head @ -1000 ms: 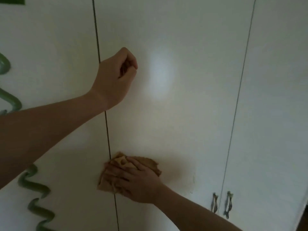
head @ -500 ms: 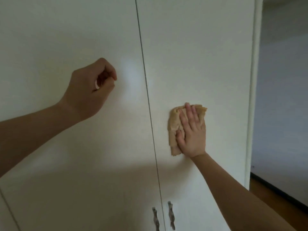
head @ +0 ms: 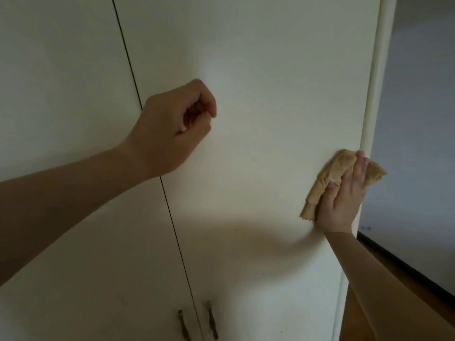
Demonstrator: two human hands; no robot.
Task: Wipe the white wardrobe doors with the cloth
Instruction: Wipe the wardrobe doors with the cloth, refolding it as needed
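Two white wardrobe doors fill the view, the left door [head: 61, 119] and the right door [head: 270, 94], split by a dark vertical gap. My right hand [head: 344, 198] presses a tan cloth [head: 327, 178] flat against the right door at its far right edge; part of the cloth sticks out past the wardrobe's corner. My left hand [head: 172, 129] is curled into a loose fist with nothing in it, resting against the doors over the gap, higher up and to the left.
Two metal handles [head: 197, 323] hang near the bottom on either side of the gap. The wardrobe's right corner post [head: 374, 82] ends the surface. Beyond it are a pale wall [head: 423, 119], a dark skirting board and brown wooden floor [head: 394, 291].
My right hand has slid the cloth rightward across the right door to its outer edge. The view has shifted right with it; my left fist sits over the door gap now.
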